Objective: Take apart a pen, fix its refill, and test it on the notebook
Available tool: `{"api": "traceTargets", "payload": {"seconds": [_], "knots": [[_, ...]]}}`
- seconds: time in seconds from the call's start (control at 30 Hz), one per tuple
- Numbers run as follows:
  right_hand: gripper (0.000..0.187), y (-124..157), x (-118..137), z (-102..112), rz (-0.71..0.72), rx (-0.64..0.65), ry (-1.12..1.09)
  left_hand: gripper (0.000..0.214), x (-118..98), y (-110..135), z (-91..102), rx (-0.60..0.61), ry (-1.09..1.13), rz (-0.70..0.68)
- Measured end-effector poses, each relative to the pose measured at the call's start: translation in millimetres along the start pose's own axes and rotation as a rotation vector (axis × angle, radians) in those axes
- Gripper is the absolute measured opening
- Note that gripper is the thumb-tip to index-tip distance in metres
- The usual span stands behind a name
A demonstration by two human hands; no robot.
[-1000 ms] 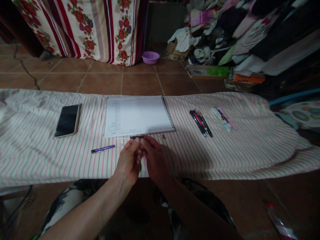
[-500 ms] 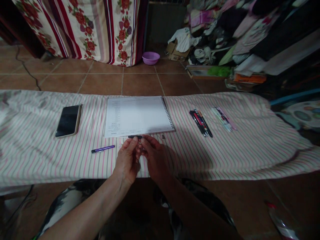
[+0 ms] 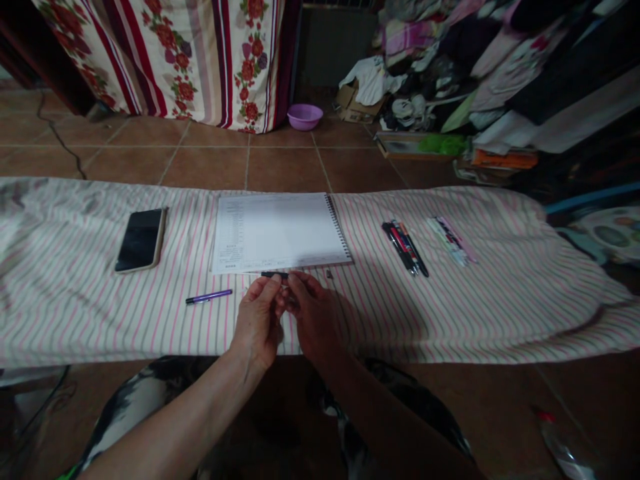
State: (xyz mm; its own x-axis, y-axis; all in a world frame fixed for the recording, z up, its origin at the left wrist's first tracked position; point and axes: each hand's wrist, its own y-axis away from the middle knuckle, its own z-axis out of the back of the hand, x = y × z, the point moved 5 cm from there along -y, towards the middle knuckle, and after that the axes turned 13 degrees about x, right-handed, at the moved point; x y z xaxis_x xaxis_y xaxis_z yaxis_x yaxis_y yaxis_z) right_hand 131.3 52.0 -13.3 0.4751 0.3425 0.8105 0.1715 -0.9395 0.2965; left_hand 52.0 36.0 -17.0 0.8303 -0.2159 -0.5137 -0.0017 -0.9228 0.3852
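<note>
My left hand [image 3: 259, 308] and my right hand [image 3: 313, 303] meet just below the notebook's near edge, fingertips almost touching. Between the pinched thumbs and fingers of both lies a short black pen part [image 3: 273, 274], held level; its right end is hidden by my fingers. Just beyond it is an open spiral notebook [image 3: 285, 230] with a mostly blank white page and its wire coil on the right. A tiny dark piece [image 3: 329, 274], too small to name, lies right of my right hand. To the left rests a purple pen [image 3: 209, 297] with a black end.
A phone [image 3: 141, 240] lies at the left of the striped cloth [image 3: 475, 320]. Several pens [image 3: 405, 248] are bunched right of the notebook, with pale pens [image 3: 451, 241] farther right. A purple basin [image 3: 305, 117] stands on the tiled floor beyond; a bottle [image 3: 563, 443] lies lower right.
The whole view has shifted slightly, so things appear a little farther right. Both hands keep nearly the same pose around the black pen part.
</note>
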Motion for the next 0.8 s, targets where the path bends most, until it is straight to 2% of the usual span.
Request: {"api": "traceTargets", "payload": {"seconds": [0.4, 0.8], "knots": [[0.027, -0.3, -1.1, 2.3, 0.0, -0.018, -0.002, 0.034, -0.7, 0.6, 1.4, -0.048, 0.015, -0.006], [0.021, -1.9, -3.9, 3.6, 0.003, -0.027, 0.039, 0.03, 2.2, -0.2, 0.3, -0.002, -0.021, -0.009]]}}
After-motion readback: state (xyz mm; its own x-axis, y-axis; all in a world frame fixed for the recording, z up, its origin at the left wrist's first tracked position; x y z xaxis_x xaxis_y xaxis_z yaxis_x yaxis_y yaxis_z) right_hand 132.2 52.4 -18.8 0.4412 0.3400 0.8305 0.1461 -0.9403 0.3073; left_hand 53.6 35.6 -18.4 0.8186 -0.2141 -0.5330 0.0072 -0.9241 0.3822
